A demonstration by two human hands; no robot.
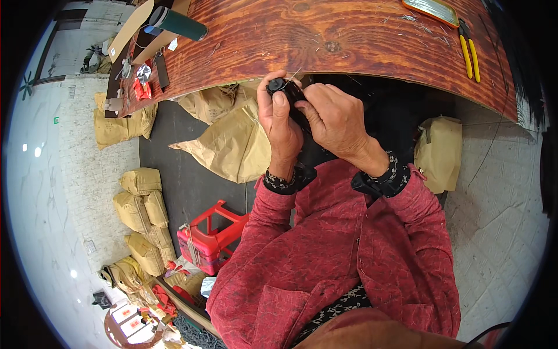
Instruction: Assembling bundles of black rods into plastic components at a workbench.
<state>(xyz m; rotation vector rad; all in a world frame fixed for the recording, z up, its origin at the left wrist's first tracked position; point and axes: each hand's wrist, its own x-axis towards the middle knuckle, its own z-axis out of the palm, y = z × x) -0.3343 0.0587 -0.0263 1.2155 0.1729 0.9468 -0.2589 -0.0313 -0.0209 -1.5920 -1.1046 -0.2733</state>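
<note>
Just off the table's near edge, my left hand (pixel 280 119) is closed around a black object with a round, ridged end (pixel 276 85). The thumb presses on that end from below, and the fingers curl behind it. My right hand (pixel 340 119) is closed too, its thumb and curled forefinger pinching at the object's right side. What exactly sits in that pinch is hidden, and the object's kind is not clear. A thin wire-like strand (pixel 297 72) sticks up between the hands.
Pliers with yellow handles (pixel 469 55) and a yellow-rimmed tin (pixel 431 10) lie on the right of the wooden table (pixel 250 41). Wire bits are scattered there. A dark green cylinder (pixel 183 24) lies far left. Below are brown paper sacks (pixel 229 145) and a red stool (pixel 212 235).
</note>
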